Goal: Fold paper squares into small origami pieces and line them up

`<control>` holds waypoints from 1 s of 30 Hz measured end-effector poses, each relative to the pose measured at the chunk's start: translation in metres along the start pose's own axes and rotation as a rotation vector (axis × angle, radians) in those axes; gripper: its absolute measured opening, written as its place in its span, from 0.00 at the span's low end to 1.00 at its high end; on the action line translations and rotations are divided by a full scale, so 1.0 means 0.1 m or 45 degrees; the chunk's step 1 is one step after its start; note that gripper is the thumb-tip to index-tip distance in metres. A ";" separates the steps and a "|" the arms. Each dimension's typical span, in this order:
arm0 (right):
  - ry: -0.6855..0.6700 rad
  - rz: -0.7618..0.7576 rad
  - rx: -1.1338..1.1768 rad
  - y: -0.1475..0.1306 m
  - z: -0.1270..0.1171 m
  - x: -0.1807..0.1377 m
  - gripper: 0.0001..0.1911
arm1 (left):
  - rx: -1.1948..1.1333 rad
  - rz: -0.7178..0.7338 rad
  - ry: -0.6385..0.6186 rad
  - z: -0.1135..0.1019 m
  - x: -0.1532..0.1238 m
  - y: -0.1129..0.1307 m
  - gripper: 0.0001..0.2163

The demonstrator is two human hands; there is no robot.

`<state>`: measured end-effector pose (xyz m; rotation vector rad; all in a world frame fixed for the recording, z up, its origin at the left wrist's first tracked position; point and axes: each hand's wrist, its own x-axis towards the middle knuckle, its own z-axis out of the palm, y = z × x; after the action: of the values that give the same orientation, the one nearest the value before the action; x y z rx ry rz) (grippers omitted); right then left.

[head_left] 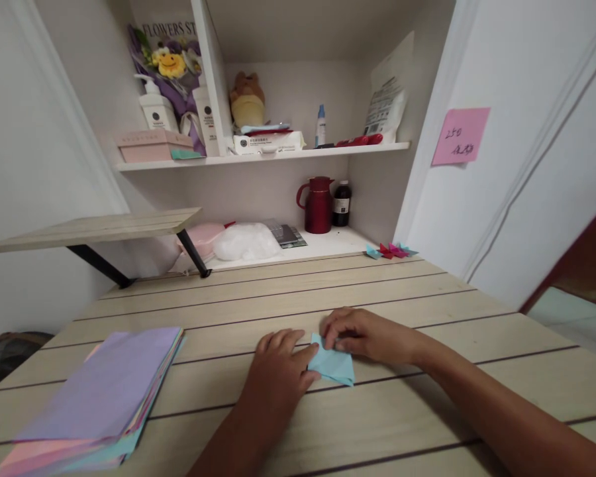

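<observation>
A small folded piece of light blue paper (335,366) lies on the wooden table between my two hands. Its left edge is held by my left hand (279,366), the thumb and a finger closed at that side while the other fingers rest bent on the tabletop. From the right, my right hand (350,333) has its fingers curled together on the paper's upper edge. Those fingertips cover part of the fold, so the layers underneath are hidden.
A stack of coloured paper sheets (114,381), purple on top, lies at the left. Small folded paper shapes (391,251) sit at the table's far right edge. Behind are a red jug (318,207), a dark bottle (342,204) and a raised wooden shelf (99,227) on black legs.
</observation>
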<state>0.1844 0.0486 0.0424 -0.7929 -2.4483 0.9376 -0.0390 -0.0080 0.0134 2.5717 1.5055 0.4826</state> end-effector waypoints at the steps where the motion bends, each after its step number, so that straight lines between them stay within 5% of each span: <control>1: -0.043 -0.032 -0.011 0.01 0.01 0.01 0.11 | -0.022 -0.001 0.006 0.00 0.00 -0.01 0.19; 10: -0.428 -0.022 0.033 0.02 -0.19 0.03 0.32 | -0.204 -0.009 0.058 -0.01 -0.01 -0.06 0.17; 20: -0.040 -0.099 -0.018 0.04 0.09 -0.08 0.09 | -0.397 -0.056 0.167 -0.03 -0.01 -0.07 0.10; 30: 0.120 -0.014 0.099 0.14 0.17 -0.01 0.06 | -0.343 -0.049 0.098 -0.04 -0.01 -0.06 0.11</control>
<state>0.1813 0.0482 0.0211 -0.7778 -2.3191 0.9632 -0.0453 -0.0060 0.0150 2.3382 1.4008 0.7324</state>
